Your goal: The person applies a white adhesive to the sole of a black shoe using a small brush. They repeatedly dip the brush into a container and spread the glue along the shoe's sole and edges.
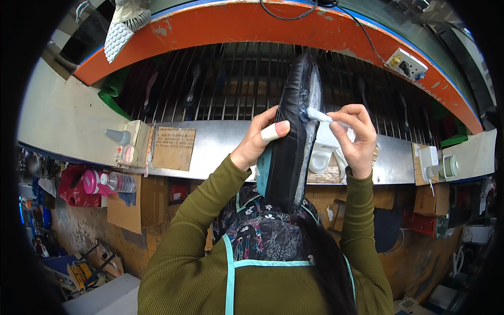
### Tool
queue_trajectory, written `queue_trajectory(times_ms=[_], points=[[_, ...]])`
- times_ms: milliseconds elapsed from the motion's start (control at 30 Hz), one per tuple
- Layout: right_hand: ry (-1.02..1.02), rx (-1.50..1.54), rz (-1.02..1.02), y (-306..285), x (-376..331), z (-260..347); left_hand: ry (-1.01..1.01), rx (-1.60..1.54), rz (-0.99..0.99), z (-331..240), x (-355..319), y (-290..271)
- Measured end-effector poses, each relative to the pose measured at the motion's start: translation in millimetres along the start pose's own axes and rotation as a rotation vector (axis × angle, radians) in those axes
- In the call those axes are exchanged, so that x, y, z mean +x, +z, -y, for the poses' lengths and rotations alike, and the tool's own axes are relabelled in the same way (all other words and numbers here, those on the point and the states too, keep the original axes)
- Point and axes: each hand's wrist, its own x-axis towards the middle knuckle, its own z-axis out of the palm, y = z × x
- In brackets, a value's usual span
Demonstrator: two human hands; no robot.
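Observation:
My left hand, with white tape round its thumb, grips a black shoe upper from its left side. The shoe is turned on its side, toe pointing away, and a teal part shows under my palm. A whitish, wet-looking coating covers the bottom face, toward the right. Between the thumb and fingers of my right hand is a brush with a pale handle. Its bluish tip touches the coated bottom near the edge of the upper.
Behind the shoe runs a rack of metal rods under an orange beam. On the metal ledge lie a cardboard piece and a white container. White pots stand at right. A socket box hangs on the beam.

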Motion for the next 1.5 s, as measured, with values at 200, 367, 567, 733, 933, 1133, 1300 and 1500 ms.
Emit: queue_trajectory(times_ms=[200, 367, 567, 733, 933, 1133, 1300, 1500], points=[[-0.006, -0.031, 0.023, -1.2, -6.7, 3.1, 0.019, -0.067, -0.014, 3.7, 0.5, -0.2], [-0.008, -0.08, 0.064, -3.1, -13.4, 5.0, -0.023, -0.142, -0.003, 6.1, 0.3, -4.7], [0.028, 0.028, 0.104, -5.9, -16.8, 3.5, -0.092, -0.224, 0.025, 12.2, 2.1, -7.5], [0.247, 0.02, -0.129, 14.9, -28.5, -1.3, -0.072, -0.332, -0.012, 14.2, -1.5, 3.3], [0.412, 0.263, -0.027, 20.0, -63.5, 18.1, -0.096, -0.309, -0.134, 25.6, -5.1, -7.4], [0.384, 0.117, -0.082, 33.4, -59.6, 22.5, -0.11, -0.218, -0.19, 27.0, -5.7, -9.6], [0.303, 0.001, -0.111, 38.8, -39.9, 20.1, -0.095, -0.176, -0.225, 22.3, -5.2, -7.9], [0.164, -0.041, -0.167, 41.7, -23.7, 6.2, -0.109, -0.186, -0.187, 16.1, -3.1, -14.0]])
